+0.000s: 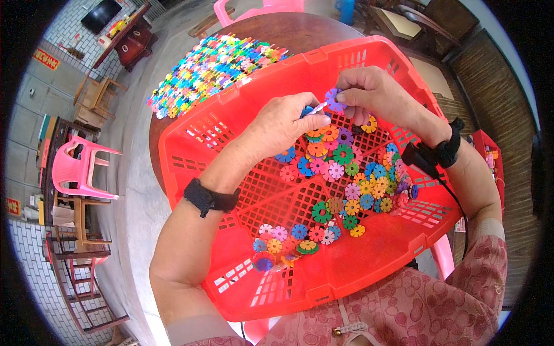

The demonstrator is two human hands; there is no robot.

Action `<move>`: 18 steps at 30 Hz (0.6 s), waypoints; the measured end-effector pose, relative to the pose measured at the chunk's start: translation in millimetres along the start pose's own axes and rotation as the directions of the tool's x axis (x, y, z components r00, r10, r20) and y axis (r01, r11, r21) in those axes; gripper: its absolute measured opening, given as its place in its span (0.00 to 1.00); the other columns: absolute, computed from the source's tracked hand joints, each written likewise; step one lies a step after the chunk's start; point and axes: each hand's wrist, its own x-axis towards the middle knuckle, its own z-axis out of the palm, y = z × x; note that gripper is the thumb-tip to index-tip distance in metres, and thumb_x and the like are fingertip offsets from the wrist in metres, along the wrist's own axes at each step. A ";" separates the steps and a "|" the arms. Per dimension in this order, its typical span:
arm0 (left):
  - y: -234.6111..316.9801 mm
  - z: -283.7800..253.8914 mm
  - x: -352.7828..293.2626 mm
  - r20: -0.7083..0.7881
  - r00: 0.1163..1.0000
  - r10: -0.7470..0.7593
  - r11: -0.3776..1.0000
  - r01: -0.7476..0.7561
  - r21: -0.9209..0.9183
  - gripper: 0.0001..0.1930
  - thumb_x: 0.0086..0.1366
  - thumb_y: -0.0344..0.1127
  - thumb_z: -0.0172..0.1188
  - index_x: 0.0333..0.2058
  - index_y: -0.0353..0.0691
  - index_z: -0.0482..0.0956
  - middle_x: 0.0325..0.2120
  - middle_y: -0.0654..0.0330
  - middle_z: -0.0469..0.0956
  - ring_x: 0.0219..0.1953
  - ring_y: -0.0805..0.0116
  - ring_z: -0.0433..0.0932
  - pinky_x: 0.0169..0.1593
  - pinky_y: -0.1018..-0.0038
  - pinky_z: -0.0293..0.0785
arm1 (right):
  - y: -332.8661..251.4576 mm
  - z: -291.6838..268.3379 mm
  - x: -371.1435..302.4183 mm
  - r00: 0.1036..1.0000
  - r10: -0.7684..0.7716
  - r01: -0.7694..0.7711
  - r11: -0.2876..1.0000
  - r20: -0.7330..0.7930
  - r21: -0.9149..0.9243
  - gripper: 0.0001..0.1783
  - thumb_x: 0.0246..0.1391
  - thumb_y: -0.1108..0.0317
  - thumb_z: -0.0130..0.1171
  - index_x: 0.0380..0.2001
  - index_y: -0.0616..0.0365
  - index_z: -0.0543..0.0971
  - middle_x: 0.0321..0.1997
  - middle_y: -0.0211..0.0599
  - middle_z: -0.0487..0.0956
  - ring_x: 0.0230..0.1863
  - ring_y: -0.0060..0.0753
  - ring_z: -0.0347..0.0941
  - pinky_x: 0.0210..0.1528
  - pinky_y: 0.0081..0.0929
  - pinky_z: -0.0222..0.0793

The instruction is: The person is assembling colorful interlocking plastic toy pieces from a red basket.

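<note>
Above the far part of a red plastic basket [358, 275], my two hands meet. In a pinch, my left hand [284, 119] grips a few notched plastic discs seen nearly edge-on, a white-lilac one [317, 108] and a blue one among them. Between thumb and fingers my right hand [369, 94] has a purple notched disc [333, 100], which touches or overlaps the edge of the left hand's discs; whether they are interlocked I cannot tell. Loose flower-shaped discs [343, 154] in many colours lie over the basket's grid floor below.
Beyond the basket, a large mound of joined colourful discs [213, 72] covers part of a round brown table [300, 26]. Pink plastic chairs [72, 165] stand at left and behind the table. Another red container [490, 151] sits at right. A cable hangs from my right wrist strap [450, 149].
</note>
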 end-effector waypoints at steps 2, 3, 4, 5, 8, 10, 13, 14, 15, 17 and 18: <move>0.7 -0.1 -0.2 -0.004 1.000 -0.001 0.999 0.001 0.038 0.21 0.60 0.49 0.56 0.38 0.34 0.74 0.29 0.55 0.76 0.35 0.67 0.74 0.41 0.71 0.69 | -2.5 1.8 -1.0 1.000 0.006 -0.006 1.000 -0.007 -0.025 0.08 0.55 0.70 0.52 0.28 0.63 0.75 0.19 0.33 0.76 0.17 0.21 0.74 0.18 0.17 0.69; 1.0 0.1 -0.1 -0.016 1.000 0.001 0.997 0.000 0.083 0.21 0.60 0.49 0.57 0.38 0.34 0.74 0.29 0.54 0.76 0.34 0.65 0.75 0.41 0.70 0.69 | -3.7 1.8 -1.5 1.000 0.006 -0.006 1.000 -0.007 -0.025 0.08 0.55 0.70 0.52 0.28 0.63 0.75 0.19 0.33 0.76 0.17 0.21 0.74 0.18 0.17 0.69; 1.2 0.2 -0.1 -0.029 1.000 0.003 0.992 0.000 0.129 0.21 0.59 0.49 0.57 0.38 0.34 0.74 0.30 0.53 0.77 0.34 0.63 0.75 0.40 0.69 0.70 | -5.1 1.5 -2.0 1.000 0.021 -0.021 0.999 -0.004 -0.027 0.08 0.55 0.70 0.52 0.28 0.63 0.75 0.18 0.33 0.76 0.17 0.21 0.74 0.18 0.17 0.69; 1.0 -0.2 -0.3 -0.030 1.000 0.004 0.992 0.000 0.128 0.21 0.59 0.49 0.57 0.38 0.34 0.74 0.30 0.53 0.77 0.34 0.63 0.75 0.40 0.69 0.70 | -6.5 1.4 -2.5 0.999 0.035 -0.035 0.999 -0.002 -0.030 0.07 0.55 0.70 0.52 0.28 0.63 0.75 0.18 0.33 0.76 0.17 0.22 0.74 0.18 0.17 0.69; -0.7 -1.0 -0.7 -0.051 0.999 0.018 0.989 -0.010 0.147 0.21 0.59 0.49 0.57 0.38 0.34 0.74 0.30 0.51 0.77 0.35 0.59 0.76 0.39 0.67 0.70 | -9.4 2.1 -3.4 0.998 0.053 -0.054 0.998 0.014 0.037 0.07 0.54 0.70 0.52 0.28 0.63 0.76 0.18 0.33 0.76 0.16 0.21 0.73 0.17 0.17 0.69; -0.2 -0.8 -2.4 -0.038 0.998 0.051 0.984 -0.044 0.170 0.21 0.61 0.50 0.54 0.37 0.33 0.74 0.30 0.50 0.77 0.35 0.58 0.76 0.39 0.66 0.70 | -9.9 2.5 -3.4 0.998 0.063 -0.063 0.998 0.017 0.020 0.07 0.54 0.70 0.52 0.27 0.63 0.76 0.18 0.33 0.76 0.16 0.21 0.73 0.17 0.17 0.69; 4.2 1.0 -2.3 -0.043 0.999 0.031 0.990 -0.025 0.137 0.23 0.62 0.54 0.51 0.34 0.36 0.75 0.25 0.46 0.76 0.33 0.49 0.76 0.36 0.59 0.70 | -10.4 2.6 -4.4 0.997 0.075 -0.075 0.997 0.027 -0.008 0.07 0.53 0.70 0.53 0.27 0.63 0.75 0.18 0.32 0.76 0.16 0.21 0.73 0.17 0.17 0.69; 3.1 1.9 -2.2 -0.043 0.999 0.032 0.990 -0.025 0.137 0.23 0.62 0.54 0.51 0.34 0.36 0.75 0.25 0.46 0.76 0.33 0.49 0.76 0.36 0.59 0.70 | -10.6 2.4 -4.9 0.996 0.077 -0.077 0.997 0.034 -0.019 0.07 0.53 0.70 0.53 0.27 0.63 0.75 0.18 0.32 0.76 0.16 0.20 0.73 0.17 0.17 0.69; 1.8 3.0 -2.4 -0.059 0.997 0.055 0.993 -0.049 0.105 0.23 0.63 0.55 0.50 0.34 0.36 0.75 0.25 0.46 0.76 0.33 0.49 0.76 0.36 0.60 0.70 | -11.4 2.1 -5.4 0.996 0.077 -0.076 0.997 0.033 -0.019 0.07 0.53 0.70 0.53 0.27 0.63 0.75 0.18 0.32 0.76 0.16 0.20 0.73 0.17 0.17 0.69; 1.0 3.2 -2.0 -0.073 0.994 0.080 0.994 -0.075 0.073 0.23 0.63 0.55 0.49 0.33 0.36 0.75 0.24 0.46 0.75 0.32 0.50 0.76 0.36 0.61 0.70 | -13.7 1.2 -6.5 0.997 0.069 -0.067 0.997 0.032 -0.043 0.07 0.53 0.70 0.53 0.27 0.63 0.75 0.18 0.32 0.76 0.16 0.21 0.73 0.17 0.17 0.69; 0.7 1.9 -2.7 -0.031 0.998 0.048 0.999 -0.047 0.025 0.23 0.65 0.53 0.49 0.36 0.35 0.74 0.27 0.51 0.76 0.34 0.58 0.75 0.38 0.65 0.70 | -14.7 1.3 -6.4 0.997 0.068 -0.066 0.997 0.033 -0.041 0.07 0.53 0.70 0.53 0.27 0.63 0.75 0.18 0.32 0.76 0.16 0.21 0.73 0.17 0.17 0.69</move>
